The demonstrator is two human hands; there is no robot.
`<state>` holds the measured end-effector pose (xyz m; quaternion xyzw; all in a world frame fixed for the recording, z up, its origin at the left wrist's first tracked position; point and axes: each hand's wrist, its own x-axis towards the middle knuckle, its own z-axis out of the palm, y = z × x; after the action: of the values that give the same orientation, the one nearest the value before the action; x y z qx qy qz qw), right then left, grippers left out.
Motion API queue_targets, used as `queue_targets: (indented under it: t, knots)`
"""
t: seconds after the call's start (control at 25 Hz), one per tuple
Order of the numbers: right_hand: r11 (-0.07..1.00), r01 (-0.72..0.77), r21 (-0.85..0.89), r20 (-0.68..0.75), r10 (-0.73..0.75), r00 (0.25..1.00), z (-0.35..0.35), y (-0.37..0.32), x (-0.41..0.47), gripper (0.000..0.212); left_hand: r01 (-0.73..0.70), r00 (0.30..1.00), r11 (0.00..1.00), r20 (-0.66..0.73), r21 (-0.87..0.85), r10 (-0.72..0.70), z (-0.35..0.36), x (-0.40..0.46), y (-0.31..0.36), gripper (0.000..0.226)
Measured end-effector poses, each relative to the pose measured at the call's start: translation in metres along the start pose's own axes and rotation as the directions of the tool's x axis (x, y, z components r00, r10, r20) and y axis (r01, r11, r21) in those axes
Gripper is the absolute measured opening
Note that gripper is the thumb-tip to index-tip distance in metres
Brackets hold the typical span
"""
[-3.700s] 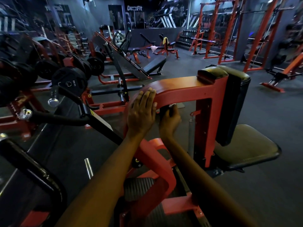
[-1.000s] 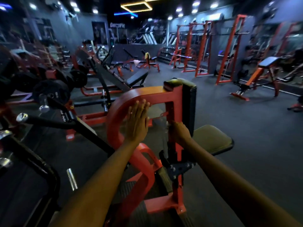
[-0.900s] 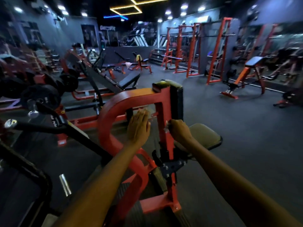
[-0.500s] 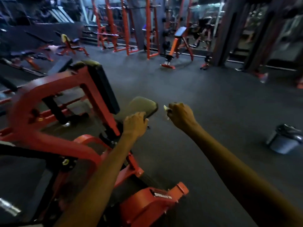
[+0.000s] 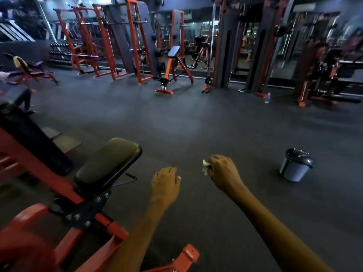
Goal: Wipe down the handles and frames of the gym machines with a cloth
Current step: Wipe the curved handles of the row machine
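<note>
The right hand [image 5: 223, 173] is shut in a fist w/ a small pale cloth [image 5: 205, 167] squeezed inside; only a bit of it sticks out past the curled fingers [image 5: 213, 160]. The left hand [image 5: 165, 185] is empty, fingers bent loose and half open, holding nothing. Both hands hang in the air over the dark floor [image 5: 196, 124], not touching any machine. Just left of the left fingers is the black seat pad [image 5: 110, 161] of the red machine frame [image 5: 39, 169], close but apart. Well to the right of the right fist a grey bin [image 5: 295, 165] w/ a dark bag stands on the floor. Far past the fingertips, across the open floor, are an orange bench [image 5: 172, 69], red racks [image 5: 110, 42] and tall dark posts [image 5: 225, 42]. Nothing sits between the hands and the seat pad. The far right side is blurry, so I can't tell what the machines there are.
</note>
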<state>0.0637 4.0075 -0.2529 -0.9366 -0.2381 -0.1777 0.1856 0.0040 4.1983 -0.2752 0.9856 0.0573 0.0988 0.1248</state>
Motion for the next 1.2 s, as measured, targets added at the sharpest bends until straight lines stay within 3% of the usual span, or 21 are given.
queue_targets:
  t: [0.4,0.6,0.88,1.2]
  knots:
    - [0.992,0.111,0.063,0.035,-0.114,0.993,0.053,0.106,0.194,0.013,0.111,0.992,0.994,-0.062,0.017,-0.110,0.020,0.205,0.037,0.043]
    - [0.959,0.256,0.120,0.051,-0.264,0.963,0.098,0.144,0.321,0.014,0.236,0.963,0.971,-0.143,0.034,-0.229,0.037,0.318,0.042,0.041]
    - [0.862,0.457,0.218,0.075,-0.482,0.873,0.153,0.187,0.504,0.015,0.475,0.860,0.880,-0.223,0.021,-0.459,0.053,0.483,0.041,0.043]
    - [0.744,0.585,0.323,0.109,-0.644,0.757,0.251,0.163,0.679,0.014,0.693,0.694,0.721,-0.287,0.014,-0.661,0.055,0.625,-0.046,0.042]
